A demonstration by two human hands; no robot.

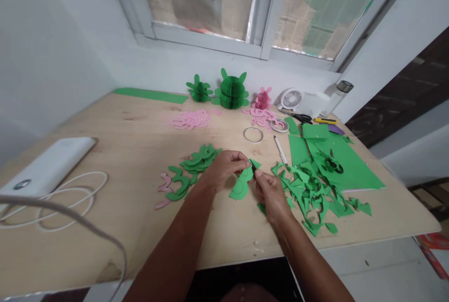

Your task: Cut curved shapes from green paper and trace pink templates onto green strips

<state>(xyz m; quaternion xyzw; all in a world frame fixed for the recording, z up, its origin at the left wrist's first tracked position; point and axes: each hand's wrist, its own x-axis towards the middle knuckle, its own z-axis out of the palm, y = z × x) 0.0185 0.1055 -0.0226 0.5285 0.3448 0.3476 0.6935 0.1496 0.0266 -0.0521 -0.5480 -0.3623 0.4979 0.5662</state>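
My left hand (224,167) and my right hand (271,193) both pinch a green paper cutout (242,185) just above the wooden table (133,143). The left fingers grip its upper edge, the right fingertips hold its right side. A pile of green curved cutouts (192,164) lies just left of my left hand. Green paper scraps (312,194) are heaped right of my right hand.
Green sheets (333,157) with scissors (333,166) lie at right. A pen (280,150), tape rings (253,134), pink cutouts (191,118), green and pink honeycomb paper figures (231,89), a small fan (291,98) and a bottle (340,92) stand farther back. A white power bank (49,164) with cable lies at left.
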